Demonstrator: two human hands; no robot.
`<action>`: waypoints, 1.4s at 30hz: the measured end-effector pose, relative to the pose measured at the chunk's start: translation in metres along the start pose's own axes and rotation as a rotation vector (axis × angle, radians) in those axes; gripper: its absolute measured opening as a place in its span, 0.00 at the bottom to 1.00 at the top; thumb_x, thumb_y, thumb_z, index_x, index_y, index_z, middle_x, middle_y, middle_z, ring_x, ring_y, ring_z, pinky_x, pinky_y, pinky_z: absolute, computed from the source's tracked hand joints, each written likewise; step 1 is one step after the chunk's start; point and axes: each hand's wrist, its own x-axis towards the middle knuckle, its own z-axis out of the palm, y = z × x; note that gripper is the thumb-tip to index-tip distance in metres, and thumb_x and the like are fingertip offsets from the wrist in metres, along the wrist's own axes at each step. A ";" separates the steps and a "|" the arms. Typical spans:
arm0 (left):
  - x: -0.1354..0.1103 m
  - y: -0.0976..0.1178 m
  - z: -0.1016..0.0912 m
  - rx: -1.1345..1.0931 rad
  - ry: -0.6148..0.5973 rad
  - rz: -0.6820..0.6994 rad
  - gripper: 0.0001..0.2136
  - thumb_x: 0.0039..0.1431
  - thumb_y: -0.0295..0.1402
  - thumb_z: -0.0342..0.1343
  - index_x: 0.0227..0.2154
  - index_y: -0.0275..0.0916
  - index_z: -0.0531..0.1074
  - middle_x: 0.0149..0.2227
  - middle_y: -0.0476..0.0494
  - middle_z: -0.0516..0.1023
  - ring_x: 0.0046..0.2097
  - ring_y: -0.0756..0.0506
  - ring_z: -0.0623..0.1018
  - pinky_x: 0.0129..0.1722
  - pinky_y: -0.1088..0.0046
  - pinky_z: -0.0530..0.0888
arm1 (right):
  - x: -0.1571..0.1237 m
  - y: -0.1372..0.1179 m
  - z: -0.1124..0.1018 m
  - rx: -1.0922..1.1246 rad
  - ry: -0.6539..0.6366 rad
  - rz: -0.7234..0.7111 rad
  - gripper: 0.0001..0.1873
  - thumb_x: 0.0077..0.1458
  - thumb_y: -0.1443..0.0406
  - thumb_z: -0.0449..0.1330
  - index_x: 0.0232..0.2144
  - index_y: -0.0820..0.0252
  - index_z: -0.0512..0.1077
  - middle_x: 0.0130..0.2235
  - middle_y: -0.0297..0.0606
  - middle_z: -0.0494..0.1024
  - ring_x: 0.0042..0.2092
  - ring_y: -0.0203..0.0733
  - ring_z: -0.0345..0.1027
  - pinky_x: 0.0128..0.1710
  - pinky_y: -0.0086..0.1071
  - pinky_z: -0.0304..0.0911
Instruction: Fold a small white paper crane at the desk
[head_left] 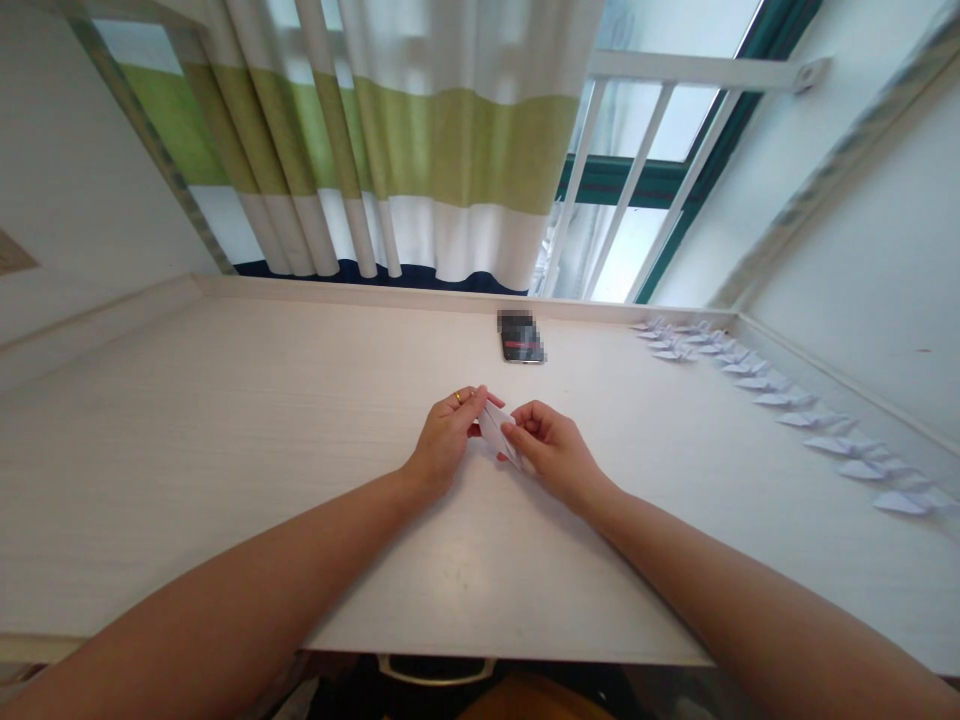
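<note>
A small piece of folded white paper [495,428] is held just above the desk, between both hands. My left hand [448,432], with a ring on one finger, pinches its upper left end between thumb and fingers. From the other side, my right hand [553,445] grips its lower right part, thumb on top. Creases run along the paper's length. The fingertips under it are partly hidden.
Beyond the hands lies a dark phone [521,340]. Several folded white paper figures [795,402] stand in a row along the desk's right side. The pale wooden desk [225,430] has a raised back edge, with a striped curtain [465,150] behind it.
</note>
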 end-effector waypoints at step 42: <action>0.004 0.002 -0.003 -0.002 0.033 0.026 0.18 0.44 0.45 0.56 0.34 0.37 0.69 0.27 0.48 0.71 0.28 0.51 0.71 0.28 0.75 0.69 | -0.003 -0.011 -0.004 0.125 -0.003 0.061 0.08 0.43 0.63 0.59 0.23 0.59 0.62 0.19 0.29 0.70 0.23 0.33 0.65 0.23 0.28 0.59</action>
